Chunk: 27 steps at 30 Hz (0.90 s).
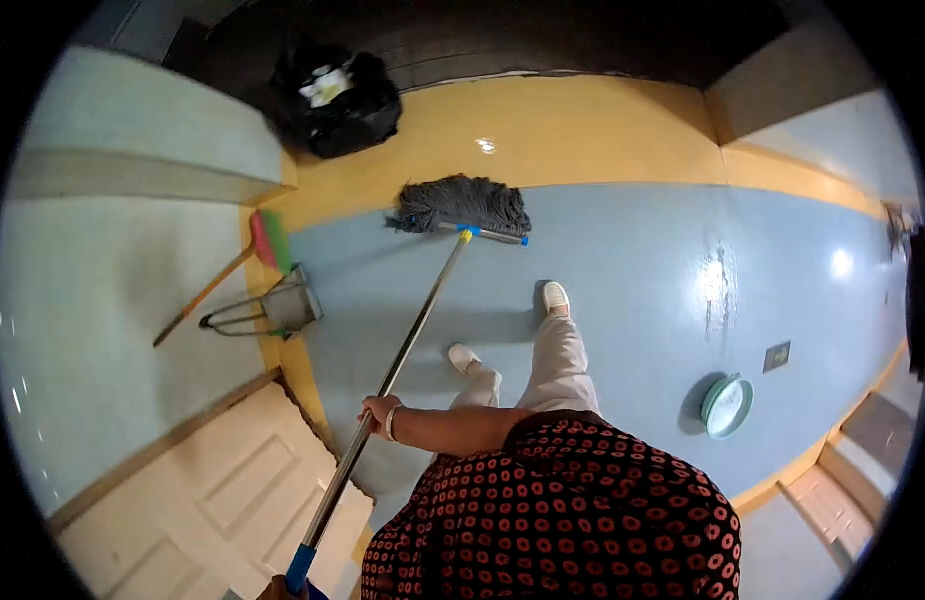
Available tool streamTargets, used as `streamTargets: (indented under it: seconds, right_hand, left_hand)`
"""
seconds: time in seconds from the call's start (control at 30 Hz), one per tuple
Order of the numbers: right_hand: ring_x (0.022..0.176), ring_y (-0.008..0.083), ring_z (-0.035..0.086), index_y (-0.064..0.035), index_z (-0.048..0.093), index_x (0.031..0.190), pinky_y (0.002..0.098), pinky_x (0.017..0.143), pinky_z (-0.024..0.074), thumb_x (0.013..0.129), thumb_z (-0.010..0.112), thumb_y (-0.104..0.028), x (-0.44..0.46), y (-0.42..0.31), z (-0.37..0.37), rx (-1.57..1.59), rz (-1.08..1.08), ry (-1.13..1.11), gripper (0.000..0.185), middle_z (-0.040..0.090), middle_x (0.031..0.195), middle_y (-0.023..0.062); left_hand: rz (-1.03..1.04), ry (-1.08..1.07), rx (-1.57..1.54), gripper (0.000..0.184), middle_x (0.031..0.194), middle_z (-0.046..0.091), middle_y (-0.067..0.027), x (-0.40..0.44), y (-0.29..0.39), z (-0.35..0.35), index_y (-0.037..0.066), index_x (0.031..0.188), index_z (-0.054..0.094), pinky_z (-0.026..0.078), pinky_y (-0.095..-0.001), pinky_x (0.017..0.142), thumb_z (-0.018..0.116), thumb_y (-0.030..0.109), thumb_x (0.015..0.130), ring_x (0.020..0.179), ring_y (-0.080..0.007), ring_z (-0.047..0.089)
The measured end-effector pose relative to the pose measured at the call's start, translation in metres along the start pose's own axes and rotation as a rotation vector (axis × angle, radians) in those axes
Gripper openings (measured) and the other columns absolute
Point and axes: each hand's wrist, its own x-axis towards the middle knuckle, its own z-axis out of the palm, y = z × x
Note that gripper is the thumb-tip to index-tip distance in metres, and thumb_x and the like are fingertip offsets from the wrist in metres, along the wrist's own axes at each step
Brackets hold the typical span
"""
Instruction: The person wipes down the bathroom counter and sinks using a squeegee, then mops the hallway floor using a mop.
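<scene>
A mop with a long metal pole (414, 335) slants from the lower left up to its grey string head (464, 205), which lies on the blue floor. My right hand (380, 412), with a bracelet at the wrist, reaches across my body and is closed around the middle of the pole. At the lower left, my left hand (278, 589) is wrapped around the pole's top end near the blue grip (300, 566); the frame edge cuts off much of this hand. My two feet in white shoes stand on the floor just behind the mop head.
A black garbage bag (357, 115) sits against the far wall. A broom (270, 240) and a dustpan (290, 303) lean at the left wall, above a pale door (232, 500). To the right are a green basin (728, 406), a floor drain (776, 356) and a shiny wet patch (715, 285).
</scene>
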Motion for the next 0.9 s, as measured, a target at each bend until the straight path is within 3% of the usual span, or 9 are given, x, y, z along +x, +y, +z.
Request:
streamTargets:
  seconds: [0.13, 0.2, 0.23, 0.37, 0.43, 0.47, 0.57, 0.7, 0.9]
  right_hand:
    - [0.054, 0.022, 0.053, -0.0008, 0.042, 0.065, 0.0309, 0.039, 0.0407, 0.068, 0.049, -0.004, -0.019, -0.034, 0.001, 0.068, -0.073, -0.105, 0.009, 0.047, 0.06, 0.013]
    - [0.054, 0.0219, 0.052, -0.0009, 0.041, 0.066, 0.0323, 0.04, 0.0411, 0.069, 0.049, -0.004, -0.007, -0.076, -0.004, 0.194, -0.172, -0.099, 0.008, 0.047, 0.06, 0.0121]
    - [0.054, 0.0219, 0.051, -0.0011, 0.041, 0.068, 0.0336, 0.04, 0.0414, 0.069, 0.048, -0.003, -0.003, -0.094, -0.004, 0.285, -0.229, -0.106, 0.007, 0.046, 0.06, 0.0111]
    - [0.052, 0.0203, 0.047, -0.0023, 0.042, 0.065, 0.03, 0.048, 0.0446, 0.067, 0.049, -0.002, -0.001, -0.191, -0.042, 0.624, -0.478, -0.374, 0.007, 0.043, 0.058, 0.0085]
    - [0.053, 0.0199, 0.047, -0.003, 0.042, 0.065, 0.0293, 0.049, 0.0447, 0.065, 0.049, -0.001, -0.009, -0.241, -0.079, 0.685, -0.657, -0.323, 0.007, 0.043, 0.059, 0.0085]
    - [0.054, 0.0192, 0.047, -0.003, 0.042, 0.066, 0.0293, 0.051, 0.0447, 0.066, 0.048, -0.002, -0.014, -0.266, -0.1, 0.766, -0.64, -0.273, 0.006, 0.043, 0.059, 0.0083]
    - [0.047, 0.0173, 0.041, -0.0061, 0.041, 0.054, 0.0261, 0.04, 0.0331, 0.062, 0.044, -0.006, -0.033, -0.336, -0.18, 0.599, -0.984, -0.014, 0.009, 0.039, 0.053, 0.0063]
    - [0.043, 0.0162, 0.039, -0.0034, 0.036, 0.064, 0.0254, 0.041, 0.0392, 0.068, 0.043, 0.0, -0.085, -0.399, -0.268, 1.036, -0.947, 0.015, 0.008, 0.037, 0.051, 0.0057]
    - [0.044, 0.0186, 0.044, 0.0014, 0.039, 0.073, 0.0286, 0.036, 0.0368, 0.065, 0.044, -0.003, -0.109, -0.402, -0.31, 0.82, -0.956, 0.432, 0.011, 0.041, 0.056, 0.0095]
  left_hand:
    - [0.06, -0.071, 0.035, 0.017, 0.049, 0.05, -0.0041, 0.033, 0.005, -0.021, 0.013, 0.067, 0.053, 0.037, -0.0323, 0.037, 0.059, 0.029, 0.064, 0.041, -0.0227, 0.047]
    - [0.088, 0.013, 0.161, 0.022, 0.048, 0.049, -0.0092, 0.085, 0.02, -0.007, 0.009, 0.057, 0.046, 0.04, -0.0361, 0.046, 0.065, 0.018, 0.051, 0.046, -0.027, 0.05]
    - [0.064, -0.064, 0.166, 0.022, 0.048, 0.048, -0.0086, 0.11, 0.022, -0.012, 0.009, 0.057, 0.045, 0.037, -0.0367, 0.044, 0.064, 0.02, 0.053, 0.045, -0.0268, 0.049]
    - [0.456, 0.189, 0.276, 0.023, 0.046, 0.044, -0.007, 0.224, 0.076, -0.026, 0.01, 0.061, 0.042, 0.036, -0.0363, 0.039, 0.062, 0.02, 0.055, 0.04, -0.0246, 0.046]
    - [0.59, 0.277, 0.198, 0.021, 0.045, 0.044, -0.0071, 0.27, 0.124, -0.026, 0.009, 0.059, 0.044, 0.036, -0.0361, 0.039, 0.063, 0.016, 0.053, 0.042, -0.0258, 0.046]
    - [0.543, 0.151, 0.131, 0.018, 0.05, 0.048, -0.0085, 0.288, 0.154, -0.027, 0.009, 0.059, 0.046, 0.037, -0.0355, 0.041, 0.062, 0.016, 0.054, 0.046, -0.0259, 0.049]
    - [0.673, 0.158, 0.135, 0.012, 0.056, 0.052, -0.0083, 0.322, 0.25, -0.011, 0.009, 0.062, 0.048, 0.042, -0.0359, 0.047, 0.055, 0.018, 0.062, 0.051, -0.0254, 0.053]
    - [0.987, 0.097, 0.037, 0.007, 0.064, 0.056, -0.0093, 0.341, 0.43, -0.008, 0.007, 0.073, 0.049, 0.045, -0.0337, 0.054, 0.043, 0.011, 0.072, 0.06, -0.0238, 0.057]
    - [1.076, -0.132, -0.092, 0.015, 0.069, 0.056, -0.0144, 0.327, 0.527, 0.013, 0.003, 0.082, 0.045, 0.045, -0.0365, 0.057, 0.044, 0.015, 0.073, 0.065, -0.0285, 0.056]
